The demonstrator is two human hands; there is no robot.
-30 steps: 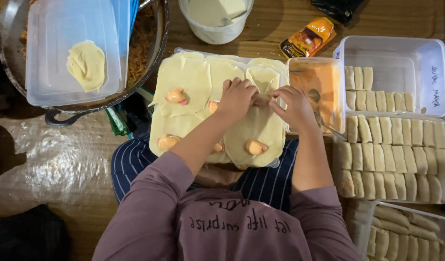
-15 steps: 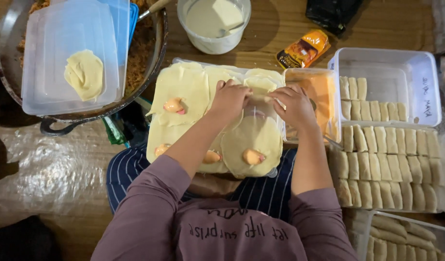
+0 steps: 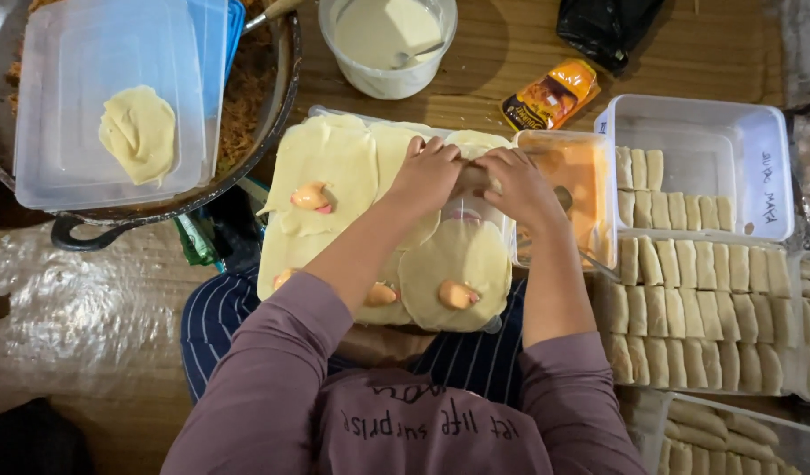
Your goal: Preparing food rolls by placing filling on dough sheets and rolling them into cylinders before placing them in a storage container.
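Item 1: your left hand (image 3: 431, 171), fingers curled down and pressed together on a pale wrapper roll (image 3: 469, 176) at the far edge of the tray.
Item 2: your right hand (image 3: 521, 185), fingers bent likewise onto the same roll, knuckles almost touching the left hand's. The roll lies under and between both sets of fingertips (mostly hidden by them).
Item 3: clear plastic tray (image 3: 321, 114) on your lap, covered with round pale wrappers (image 3: 330, 163).
Item 4: wrapper (image 3: 458, 268) just nearer you than your fingers, with one orange-pink filling piece (image 3: 458, 295) on it; another filling piece (image 3: 311, 197) sits to the left of your left fingers.
Item 5: container of orange sauce (image 3: 585, 176), just right of your right fingers.
Item 6: clear boxes of finished pale rolls (image 3: 695, 299), further right, packed in rows.
Item 7: white bowl of cream-coloured batter (image 3: 383, 40) on the wooden worktop (image 3: 510, 53), beyond your fingers.
Item 8: orange sachet (image 3: 550, 95), beyond your right fingers.
Item 9: large metal pan (image 3: 264, 105), far left, with a clear lid (image 3: 70, 79) resting on it that carries a folded wrapper stack (image 3: 139, 132).
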